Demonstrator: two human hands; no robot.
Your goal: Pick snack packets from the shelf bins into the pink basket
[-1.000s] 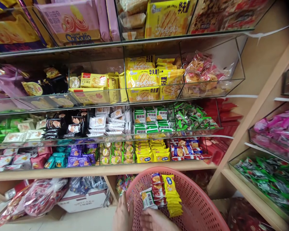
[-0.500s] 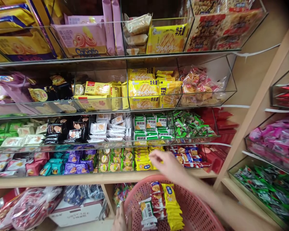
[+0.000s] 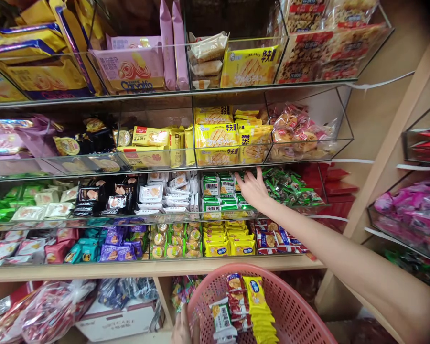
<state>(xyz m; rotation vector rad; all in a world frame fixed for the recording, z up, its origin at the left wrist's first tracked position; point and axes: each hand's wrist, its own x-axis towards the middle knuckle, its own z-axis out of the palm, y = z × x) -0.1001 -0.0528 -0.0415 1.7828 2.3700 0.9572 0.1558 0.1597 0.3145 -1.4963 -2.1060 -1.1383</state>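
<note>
My right hand (image 3: 252, 188) reaches up into a clear shelf bin and rests on the green-and-white snack packets (image 3: 220, 187), fingers spread over them. It holds nothing that I can see. My left hand (image 3: 182, 329) shows only partly at the bottom edge, gripping the rim of a pink plastic basket (image 3: 301, 315). Inside the basket lie yellow packets (image 3: 260, 308), red packets (image 3: 236, 294) and a green-and-white packet (image 3: 220, 315).
Clear acrylic bins of packaged snacks fill several shelf tiers. Yellow biscuit packs (image 3: 218, 138) sit above my hand, green candies (image 3: 290, 186) to its right. A second shelf unit (image 3: 415, 210) stands at right. Bagged goods and a box (image 3: 114, 320) lie on the floor below.
My right hand rose from the basket, passed the lower shelf and now lies on the green-and-white packets one tier up. The view tilted slightly upward.
</note>
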